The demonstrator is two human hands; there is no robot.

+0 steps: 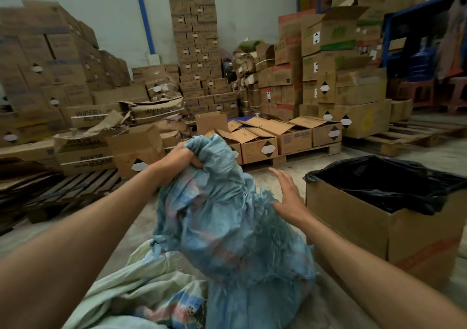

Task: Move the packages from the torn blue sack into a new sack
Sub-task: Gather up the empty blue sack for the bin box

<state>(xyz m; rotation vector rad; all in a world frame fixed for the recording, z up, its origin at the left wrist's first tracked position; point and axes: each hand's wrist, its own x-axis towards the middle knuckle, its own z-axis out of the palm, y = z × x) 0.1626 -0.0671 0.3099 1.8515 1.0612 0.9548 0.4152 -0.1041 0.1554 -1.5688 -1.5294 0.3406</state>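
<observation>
A torn blue woven sack [227, 217] stands bunched up in front of me on the concrete floor, its frayed edge showing on the right side. My left hand [180, 159] grips the gathered top of the sack. My right hand [288, 197] is spread with straight fingers just beside the sack's frayed right side. A pale green sack [141, 293] lies crumpled on the floor at the lower left, partly under the blue one. No packages show; the sacks hide their contents.
A cardboard box lined with a black plastic bag [379, 217] stands close on the right. Wooden pallets [75, 189] and stacks of cardboard boxes [197, 58] fill the back and left. Blue shelving [414, 25] stands at the far right.
</observation>
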